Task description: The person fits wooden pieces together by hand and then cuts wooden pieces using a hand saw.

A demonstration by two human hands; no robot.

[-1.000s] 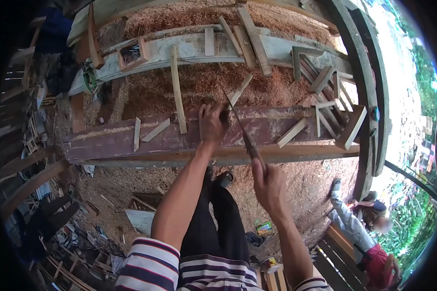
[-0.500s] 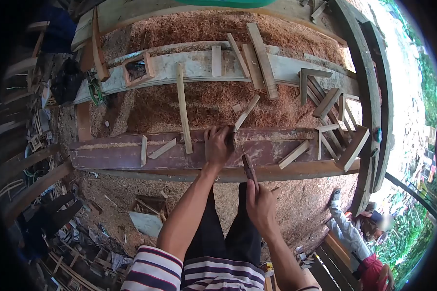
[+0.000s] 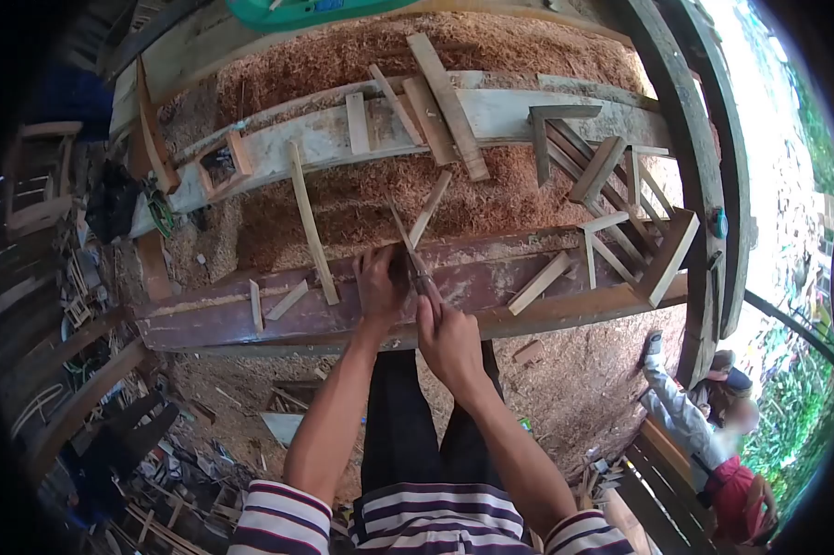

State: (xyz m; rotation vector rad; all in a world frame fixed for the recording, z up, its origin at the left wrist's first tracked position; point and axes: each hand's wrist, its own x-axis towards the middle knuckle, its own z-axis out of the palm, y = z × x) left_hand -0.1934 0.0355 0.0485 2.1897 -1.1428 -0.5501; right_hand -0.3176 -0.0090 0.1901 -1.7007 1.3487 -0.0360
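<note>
My right hand [image 3: 447, 340] is closed round the handle of a handsaw [image 3: 412, 254], whose narrow blade points forward and up. Close on its left, my left hand [image 3: 381, 285] presses a wood strip [image 3: 430, 209] against the reddish-brown plank [image 3: 204, 314]. The strip sticks out past the plank's far edge, and the blade lies across it beside my left fingers. A small cut piece, if any, is hidden by my hand. A longer thin slat [image 3: 312, 222] rests on the plank to the left.
Short offcuts [image 3: 539, 283] lie on the plank. Beyond it, a pale board [image 3: 325, 139] bears more wood pieces and a small wooden box [image 3: 223, 165]. Wooden posts [image 3: 685, 111] stand at the right. Another person [image 3: 713, 444] is at the lower right. Sawdust covers the ground.
The saw was drawn back, then moved forward and left across the strip. A wood block now shows on the ground below the plank. The head view has shifted.
</note>
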